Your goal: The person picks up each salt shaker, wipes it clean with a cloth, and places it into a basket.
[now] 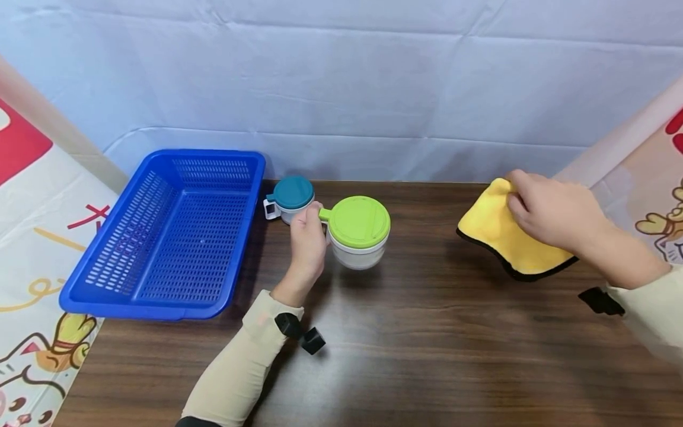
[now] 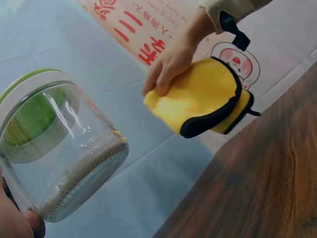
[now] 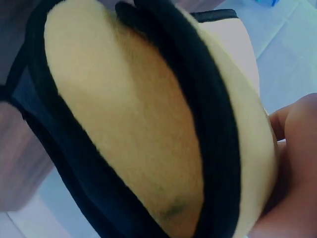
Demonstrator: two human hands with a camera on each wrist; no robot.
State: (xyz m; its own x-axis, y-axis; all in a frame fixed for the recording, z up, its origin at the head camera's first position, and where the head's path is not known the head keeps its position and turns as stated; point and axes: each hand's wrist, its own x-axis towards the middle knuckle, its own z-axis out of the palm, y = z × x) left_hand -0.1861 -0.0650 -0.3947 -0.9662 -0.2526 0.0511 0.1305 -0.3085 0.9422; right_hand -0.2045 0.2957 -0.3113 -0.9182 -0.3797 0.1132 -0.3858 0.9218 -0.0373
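My left hand (image 1: 309, 243) grips the handle of a clear glass jar (image 1: 358, 256) with a lime-green lid (image 1: 360, 222), held above the table. In the left wrist view, a pale layer shows at the bottom of the glass jar (image 2: 79, 148). A yellow cloth (image 1: 512, 234) with black edging hangs folded from my right hand (image 1: 557, 210), which pinches it near its top. That cloth (image 3: 129, 109) fills most of the right wrist view and shows a small dark smudge. Behind my left hand, a smaller jar with a teal lid (image 1: 293, 191) and white handle stands on the table.
A blue perforated plastic basket (image 1: 242, 237) stands on the left of the brown wooden table (image 1: 427, 350). A pale blue cloth backdrop (image 1: 352, 89) rises along the back edge. Printed sheets with cartoon figures (image 1: 42, 362) hang at both sides.
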